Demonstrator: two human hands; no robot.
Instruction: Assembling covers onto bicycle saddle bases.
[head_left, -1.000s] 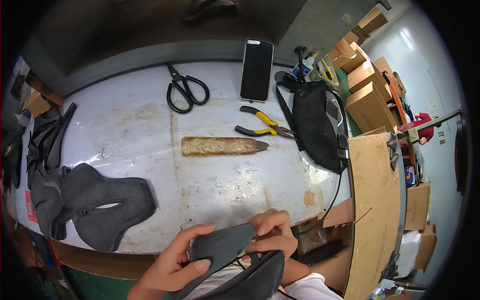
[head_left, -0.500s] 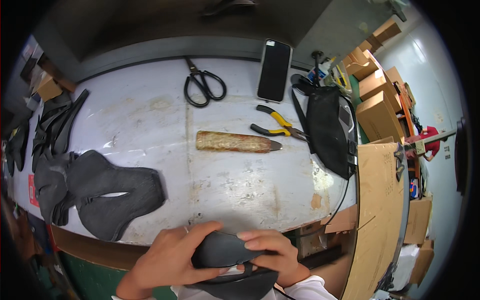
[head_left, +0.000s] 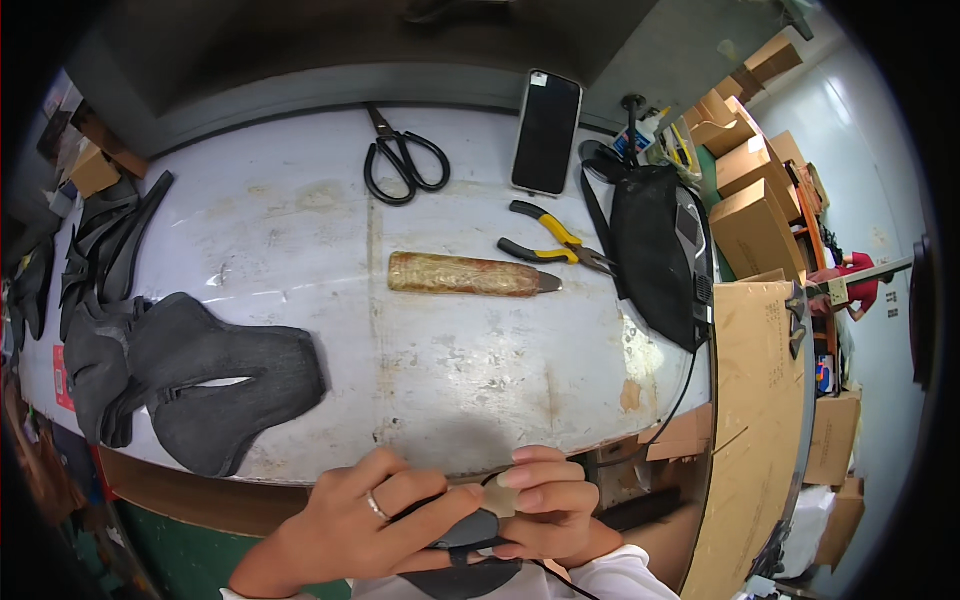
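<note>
Head cam view, looking down: both hands are bunched together at the near edge of the white surface point(head_left: 300, 260), below the wooden-handled tool point(head_left: 468, 274) that lies in the middle of it. The left hand point(head_left: 375, 520), with a ring on one finger, is clamped over a small dark fabric piece point(head_left: 470, 530), fingers wrapped across its top. The right hand point(head_left: 545, 505) pinches the same piece from the other side, fingertips curled in and touching the left ones. So the dark piece sits squeezed between the two, just off the surface edge.

Left of the wooden-handled tool there's a stack of grey shaped fabric cutouts point(head_left: 205, 385) lying flat. Beyond the tool, black scissors point(head_left: 400, 160) and a dark phone point(head_left: 546, 132) lie near the far edge. Yellow-handled pliers point(head_left: 555, 240) lie just right of the tool, and a black bag point(head_left: 650, 250) sits right of those. Cardboard boxes point(head_left: 750, 190) are stacked further right, off the surface.
</note>
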